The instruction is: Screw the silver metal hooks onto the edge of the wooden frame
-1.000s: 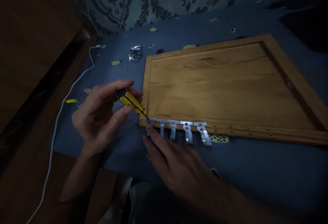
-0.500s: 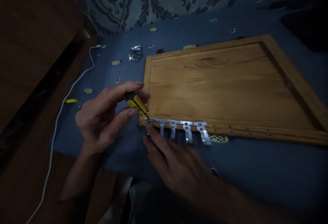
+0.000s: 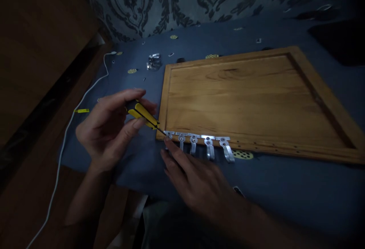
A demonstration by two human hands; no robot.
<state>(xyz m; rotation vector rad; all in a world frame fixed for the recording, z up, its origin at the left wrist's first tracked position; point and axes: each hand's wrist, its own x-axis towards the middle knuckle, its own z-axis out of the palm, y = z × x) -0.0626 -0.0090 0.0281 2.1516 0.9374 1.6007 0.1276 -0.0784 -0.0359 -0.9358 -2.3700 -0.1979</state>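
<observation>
My left hand [image 3: 105, 127] is closed around a small screwdriver [image 3: 142, 115] with a yellow and black handle. Its shaft slants down right, the tip by the leftmost metal hook [image 3: 169, 133] on the wooden board [image 3: 228, 97]. My right hand [image 3: 196, 182] reaches in from below, index fingertip on that hook and the other fingers bent under its prong, which they mostly hide. Along the board's near edge, more silver hooks [image 3: 209, 142] lie in a row, prongs jutting over the edge, with screw heads showing in them.
Several loose metal hooks [image 3: 154, 62] lie behind the board's left end on the blue patterned sheet [image 3: 285, 192]. A white cable [image 3: 64, 142] with a yellow tag [image 3: 82, 110] runs down the left side. Small dark holes continue along the board's near edge. A dark object [image 3: 339, 42] lies far right.
My left hand has drawn the screwdriver back to the left and tilted it lower, uncovering more of its shaft. My right hand stays at the leftmost hook. The view has shifted slightly.
</observation>
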